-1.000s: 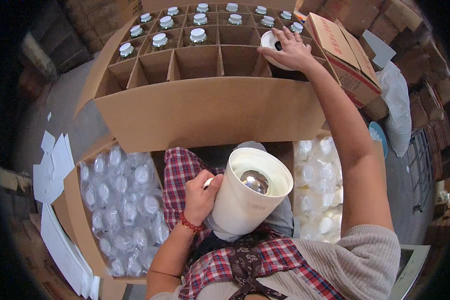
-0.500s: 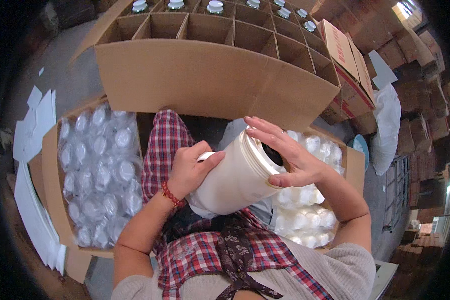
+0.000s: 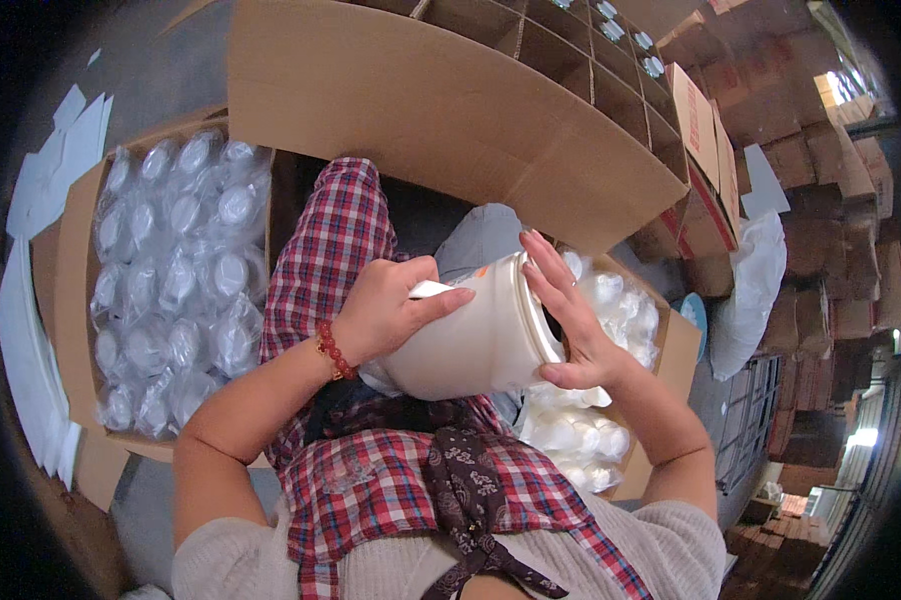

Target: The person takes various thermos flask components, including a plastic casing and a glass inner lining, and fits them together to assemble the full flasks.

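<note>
A large white plastic jug (image 3: 471, 345) lies tilted over my lap, its wide mouth pointing to the right. My left hand (image 3: 379, 308) is closed around its handle, thumb pressed along the top. My right hand (image 3: 583, 325) spans the ridged rim at the mouth, with fingers on the upper edge and the thumb on the lower. Between them a dark area shows inside the mouth. The palm hides part of the opening, so I cannot tell what lies within.
Ahead stands a big cardboard box (image 3: 401, 110) with dividers and several capped bottles (image 3: 611, 28). A carton of plastic-wrapped clear pieces (image 3: 186, 270) is at my left, and a carton of wrapped white pieces (image 3: 576, 430) at my right. White sheets (image 3: 41, 370) lie far left; stacked cartons (image 3: 821, 260) fill the right.
My view has shifted, showing more of the cartons beside me. Both hands keep their hold on the jug, which has turned slightly so its mouth faces more to the right.
</note>
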The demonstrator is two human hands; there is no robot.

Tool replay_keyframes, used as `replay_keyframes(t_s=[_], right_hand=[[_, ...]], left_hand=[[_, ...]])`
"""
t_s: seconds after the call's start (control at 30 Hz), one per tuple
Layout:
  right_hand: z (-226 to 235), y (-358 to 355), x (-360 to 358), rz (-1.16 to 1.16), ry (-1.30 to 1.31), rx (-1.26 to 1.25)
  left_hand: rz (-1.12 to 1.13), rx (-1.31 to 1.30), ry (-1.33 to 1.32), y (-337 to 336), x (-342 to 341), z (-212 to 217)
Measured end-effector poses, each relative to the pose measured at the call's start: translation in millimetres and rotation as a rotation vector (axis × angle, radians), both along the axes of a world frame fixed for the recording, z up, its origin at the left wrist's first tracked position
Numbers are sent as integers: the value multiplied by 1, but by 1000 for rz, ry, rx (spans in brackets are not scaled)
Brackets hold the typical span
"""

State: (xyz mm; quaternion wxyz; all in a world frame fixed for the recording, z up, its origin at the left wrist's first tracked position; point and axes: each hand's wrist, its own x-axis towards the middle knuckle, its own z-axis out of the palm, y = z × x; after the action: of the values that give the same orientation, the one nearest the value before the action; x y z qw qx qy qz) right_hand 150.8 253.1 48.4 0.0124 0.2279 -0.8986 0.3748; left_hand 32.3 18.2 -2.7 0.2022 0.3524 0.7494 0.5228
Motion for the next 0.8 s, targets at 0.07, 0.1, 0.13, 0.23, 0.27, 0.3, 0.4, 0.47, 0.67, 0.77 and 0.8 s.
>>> replay_keyframes(t_s=[0.07, 0.1, 0.13, 0.23, 0.27, 0.3, 0.4, 0.47, 0.67, 0.77, 0.8], right_hand=[[-5, -1, 4, -176, -164, -102], [-9, -1, 7, -273, -242, -156], [-13, 1, 6, -418, -390, -206], [-11, -3, 3, -554, -553, -406], [-2, -3, 0, -579, -569, -467], [2, 0, -4, -601, -520, -561], [17, 12, -14, -641, -381, -1025], [31, 15, -31, -513, -307, -1309], [48, 7, -80, -179, -126, -1419], [37, 4, -93, -183, -87, -1229], [30, 2, -93, -171, -95, -1222]], left_hand=[[-9, -50, -22, 0, 5, 4], [-16, -11, 16, 3, 12, 4], [-24, 28, 54, 6, 23, 4], [-62, -15, 76, 4, 27, 10], [-56, -49, 82, 3, 21, 13], [-50, -78, 89, 3, 14, 14], [-25, -23, -25, 3, -6, 10], [-162, -46, 23, -2, -18, 16], [-425, 346, 326, 20, -42, 45], [-37, 343, -13, 44, -43, 58], [-34, 301, 11, 50, -42, 62]])
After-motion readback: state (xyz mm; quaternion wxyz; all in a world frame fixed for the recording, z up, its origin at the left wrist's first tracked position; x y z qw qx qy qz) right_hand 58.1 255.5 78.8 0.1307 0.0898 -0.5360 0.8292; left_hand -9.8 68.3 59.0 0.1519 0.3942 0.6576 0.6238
